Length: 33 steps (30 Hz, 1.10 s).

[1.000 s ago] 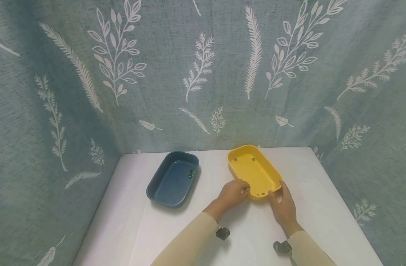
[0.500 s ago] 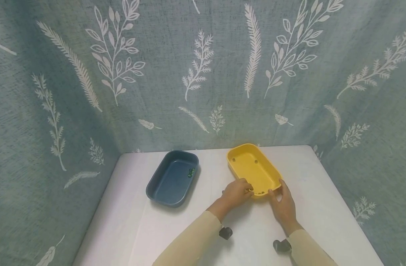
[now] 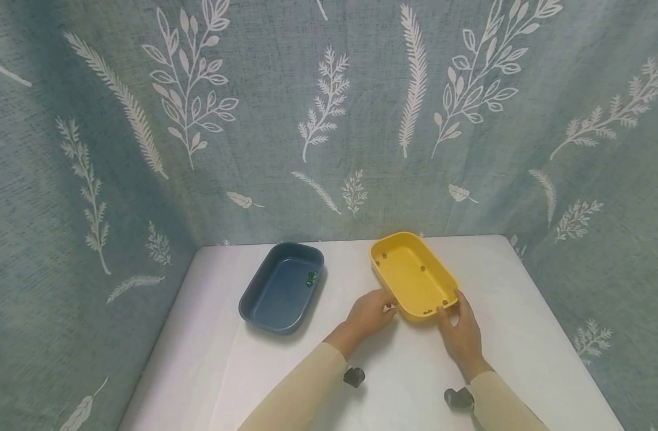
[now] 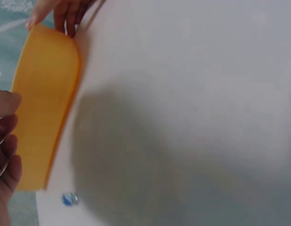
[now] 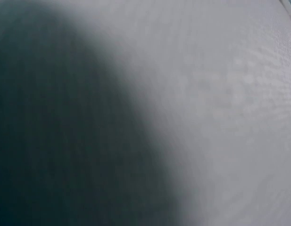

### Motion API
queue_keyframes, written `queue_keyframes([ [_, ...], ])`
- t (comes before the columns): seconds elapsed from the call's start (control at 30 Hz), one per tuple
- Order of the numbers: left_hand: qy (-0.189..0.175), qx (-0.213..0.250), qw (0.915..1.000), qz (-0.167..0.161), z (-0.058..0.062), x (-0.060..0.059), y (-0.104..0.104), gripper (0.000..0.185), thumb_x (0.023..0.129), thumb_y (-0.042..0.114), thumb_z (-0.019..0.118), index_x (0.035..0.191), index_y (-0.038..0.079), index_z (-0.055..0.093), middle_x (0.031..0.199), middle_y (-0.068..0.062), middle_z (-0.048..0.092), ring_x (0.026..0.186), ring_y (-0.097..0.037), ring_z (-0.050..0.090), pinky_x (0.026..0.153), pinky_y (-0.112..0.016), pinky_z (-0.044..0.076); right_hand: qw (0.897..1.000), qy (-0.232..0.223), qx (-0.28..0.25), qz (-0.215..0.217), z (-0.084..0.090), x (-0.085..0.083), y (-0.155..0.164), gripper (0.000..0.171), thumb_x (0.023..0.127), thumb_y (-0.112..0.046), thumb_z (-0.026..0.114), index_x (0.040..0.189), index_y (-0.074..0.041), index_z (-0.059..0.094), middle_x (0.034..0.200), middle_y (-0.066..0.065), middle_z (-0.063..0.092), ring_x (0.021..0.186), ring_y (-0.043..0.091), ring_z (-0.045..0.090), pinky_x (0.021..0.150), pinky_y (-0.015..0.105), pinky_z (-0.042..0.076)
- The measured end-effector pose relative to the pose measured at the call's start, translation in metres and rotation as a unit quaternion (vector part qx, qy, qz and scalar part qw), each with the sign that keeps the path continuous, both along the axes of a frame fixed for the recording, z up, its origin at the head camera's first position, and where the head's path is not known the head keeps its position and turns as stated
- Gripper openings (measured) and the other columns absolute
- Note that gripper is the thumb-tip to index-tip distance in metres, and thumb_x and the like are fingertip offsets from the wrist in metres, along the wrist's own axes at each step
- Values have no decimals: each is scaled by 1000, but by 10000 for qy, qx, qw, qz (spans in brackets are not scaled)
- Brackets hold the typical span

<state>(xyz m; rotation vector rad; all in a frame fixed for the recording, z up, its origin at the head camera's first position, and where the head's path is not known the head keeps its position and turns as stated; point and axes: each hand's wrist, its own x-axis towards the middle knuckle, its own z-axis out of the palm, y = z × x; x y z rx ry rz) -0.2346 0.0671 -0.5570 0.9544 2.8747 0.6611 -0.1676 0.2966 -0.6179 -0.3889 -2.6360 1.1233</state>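
A yellow tray (image 3: 415, 281) stands at the back right of the table with several small marbles inside, two of them by its near end. My right hand (image 3: 462, 335) grips the tray's near right corner, thumb and fingers at the rim. My left hand (image 3: 371, 314) is at the near left corner, its thumb and index finger curled close together, tips right at the tray's wall; I cannot tell what they pinch. In the left wrist view, the left fingers (image 4: 12, 165) curl in front of the yellow wall, and a blue-and-clear marble (image 4: 70, 199) lies on the table outside the tray.
To the left stands a dark blue tray (image 3: 280, 296) with several green marbles (image 3: 311, 278) along its right side. A leaf-patterned curtain (image 3: 275, 120) closes off the back and sides of the white table (image 3: 221, 371). The right wrist view shows mostly dark blur.
My left hand has drawn back left, out of the tray to its near left corner. Marbles inside the yellow tray have rolled about, one to the near right. The right hand stays on the rim.
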Motion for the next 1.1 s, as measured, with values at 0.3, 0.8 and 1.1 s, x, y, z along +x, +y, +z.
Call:
queue_keyframes([
  [0.3, -111, -72, 9996, 248, -13, -3, -22, 16, 84, 27, 63, 98, 23, 67, 85, 11, 61, 79, -5, 57, 70, -20, 47, 10000, 9, -12, -38, -1, 0, -1, 70, 88, -53, 47, 145, -29, 15, 148, 9, 26, 134, 35, 26, 107, 53, 23],
  [0.8, -223, -67, 9972, 718, -37, -7, -48, 20, 82, 27, 64, 102, 22, 65, 88, 10, 59, 84, -8, 58, 77, -26, 49, 9999, -139, -67, -49, -1, 0, -2, 71, 88, -55, 46, 145, -31, 12, 150, 8, 24, 136, 34, 23, 107, 53, 21],
  [1.1, -166, 129, 9966, 797, -39, -8, -57, 22, 83, 20, 64, 104, 21, 63, 93, 8, 60, 89, -10, 59, 81, -26, 48, 9999, -100, -28, -38, -2, -1, -1, 70, 88, -54, 46, 145, -31, 11, 149, 9, 24, 135, 34, 24, 107, 54, 22],
])
